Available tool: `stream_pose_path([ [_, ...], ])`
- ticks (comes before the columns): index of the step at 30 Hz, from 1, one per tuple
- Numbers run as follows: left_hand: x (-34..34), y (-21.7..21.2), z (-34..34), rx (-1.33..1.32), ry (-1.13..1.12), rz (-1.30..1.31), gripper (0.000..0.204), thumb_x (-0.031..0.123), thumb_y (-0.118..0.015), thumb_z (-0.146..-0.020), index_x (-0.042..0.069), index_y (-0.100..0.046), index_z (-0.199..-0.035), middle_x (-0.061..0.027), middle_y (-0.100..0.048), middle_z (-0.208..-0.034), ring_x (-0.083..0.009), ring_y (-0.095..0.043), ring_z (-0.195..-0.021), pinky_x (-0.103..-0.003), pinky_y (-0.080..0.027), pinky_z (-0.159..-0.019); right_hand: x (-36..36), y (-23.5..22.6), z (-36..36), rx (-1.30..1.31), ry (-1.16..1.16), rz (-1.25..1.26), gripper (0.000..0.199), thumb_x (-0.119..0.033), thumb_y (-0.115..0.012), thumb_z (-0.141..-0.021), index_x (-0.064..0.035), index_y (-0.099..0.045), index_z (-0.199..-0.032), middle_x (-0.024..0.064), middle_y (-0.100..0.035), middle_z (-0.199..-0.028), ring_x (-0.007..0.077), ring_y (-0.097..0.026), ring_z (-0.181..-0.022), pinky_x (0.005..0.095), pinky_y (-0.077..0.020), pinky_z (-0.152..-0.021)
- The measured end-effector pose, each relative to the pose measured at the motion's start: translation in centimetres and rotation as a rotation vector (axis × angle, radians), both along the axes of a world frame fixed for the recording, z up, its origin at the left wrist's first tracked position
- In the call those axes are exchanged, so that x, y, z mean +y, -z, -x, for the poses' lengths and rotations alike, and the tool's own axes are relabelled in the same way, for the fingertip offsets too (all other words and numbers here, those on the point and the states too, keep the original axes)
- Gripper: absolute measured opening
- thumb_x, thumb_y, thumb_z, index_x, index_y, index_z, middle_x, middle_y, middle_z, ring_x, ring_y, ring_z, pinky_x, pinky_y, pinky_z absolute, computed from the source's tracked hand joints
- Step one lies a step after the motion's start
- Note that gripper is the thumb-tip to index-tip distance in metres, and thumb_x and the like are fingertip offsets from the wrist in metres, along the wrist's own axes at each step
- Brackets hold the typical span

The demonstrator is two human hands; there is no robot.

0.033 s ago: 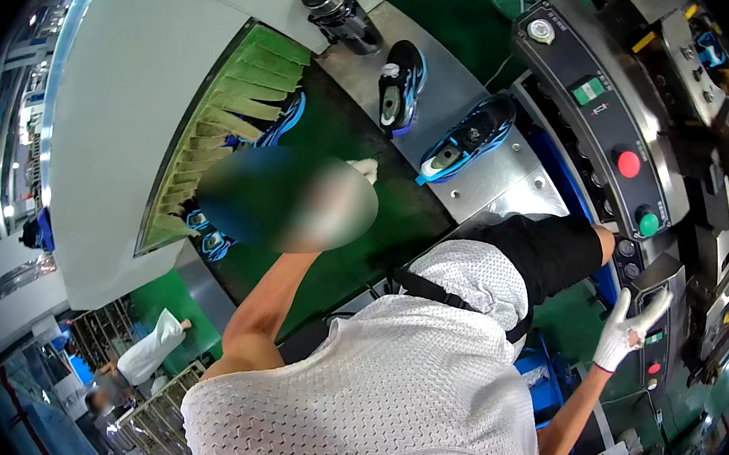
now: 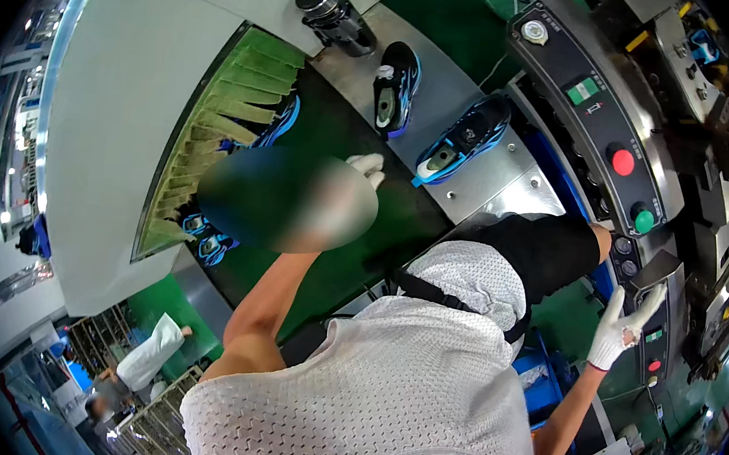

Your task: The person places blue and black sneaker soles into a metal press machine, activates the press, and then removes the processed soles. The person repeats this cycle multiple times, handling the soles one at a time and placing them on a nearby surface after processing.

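My left hand (image 2: pixel 365 171), in a white glove, is over the dark green belt. A blurred patch covers its palm; the fingertips that show are stretched out and slightly apart, with nothing visible in them. My right hand (image 2: pixel 616 332), also gloved in white, is raised beside the machine's control panel (image 2: pixel 604 106), below its green button (image 2: pixel 642 221). Its fingers are spread and it holds nothing. On the metal ledge beyond the belt sit one black-and-blue shoe (image 2: pixel 397 90) and another black-and-blue shoe (image 2: pixel 469 139). Further blue-black shoes (image 2: pixel 210 241) lie partly under the green strip curtain (image 2: pixel 237 97).
A pale machine housing (image 2: pixel 129 117) stands on the left around the curtain. A dark flask (image 2: pixel 336 19) stands at the ledge's far end. The panel carries a red button (image 2: pixel 622 162). A blue bin (image 2: pixel 543 381) is by my right arm. Another person (image 2: pixel 150 354) is at lower left.
The fingertips of my left hand show more and stand slightly further apart. My right hand stays spread beside the panel. The whole view has shifted slightly.
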State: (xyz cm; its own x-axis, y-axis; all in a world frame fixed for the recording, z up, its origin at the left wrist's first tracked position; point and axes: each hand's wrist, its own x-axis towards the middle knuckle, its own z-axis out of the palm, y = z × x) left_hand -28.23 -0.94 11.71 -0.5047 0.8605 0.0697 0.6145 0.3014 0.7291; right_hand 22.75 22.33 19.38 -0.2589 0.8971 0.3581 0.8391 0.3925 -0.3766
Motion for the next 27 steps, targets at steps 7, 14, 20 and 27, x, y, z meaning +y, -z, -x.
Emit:
stream_pose_path([
  [7,15.9,-0.8,-2.2,0.296,0.608,0.151,0.065,0.032,-0.086,-0.082,0.015,-0.066,-0.141,-0.0148,-0.062,-0.141,-0.0355,-0.057,-0.134,-0.048,-0.049,-0.109,-4.6,-3.8,9.3,0.187,-0.06,0.397,0.071,-0.015,-0.079,-0.092,0.0034,-0.05,-0.154,0.0274,-0.049,-0.159,0.0405,-0.046,-0.151,0.0462,-0.0384,-0.124],
  [14,19.2,-2.1,-2.8,0.27,0.745,-0.112,0.027,0.02,-0.086,-0.084,0.004,-0.071,-0.1,-0.0178,-0.068,-0.106,-0.0371,-0.067,-0.097,-0.046,-0.054,-0.084,-6.4,0.7,10.9,0.389,-0.255,0.528,0.077,-0.043,-0.075,-0.097,0.0011,-0.049,-0.155,0.0265,-0.048,-0.16,0.0404,-0.044,-0.152,0.0468,-0.0335,-0.127],
  [20,18.7,-13.8,-14.5,0.093,0.711,-0.246,0.017,0.006,-0.083,-0.083,0.001,-0.072,-0.095,-0.0153,-0.068,-0.096,-0.0318,-0.067,-0.093,-0.042,-0.054,-0.085,-10.1,-0.4,11.9,0.432,-0.352,0.495,0.1,-0.051,-0.078,-0.089,-0.0111,-0.032,-0.167,0.0236,-0.034,-0.17,0.0413,-0.035,-0.156,0.0492,-0.0353,-0.124],
  [27,20.8,-16.9,-31.3,-0.021,1.054,-0.253,0.01,0.007,-0.073,-0.092,-0.003,-0.071,-0.094,-0.0147,-0.065,-0.095,-0.0304,-0.065,-0.089,-0.042,-0.052,-0.084,-15.3,-1.0,6.5,0.624,0.216,-0.092,0.101,-0.044,-0.089,-0.079,-0.003,-0.042,-0.158,0.026,-0.06,-0.14,0.047,-0.068,-0.113,0.0473,-0.0555,-0.099],
])
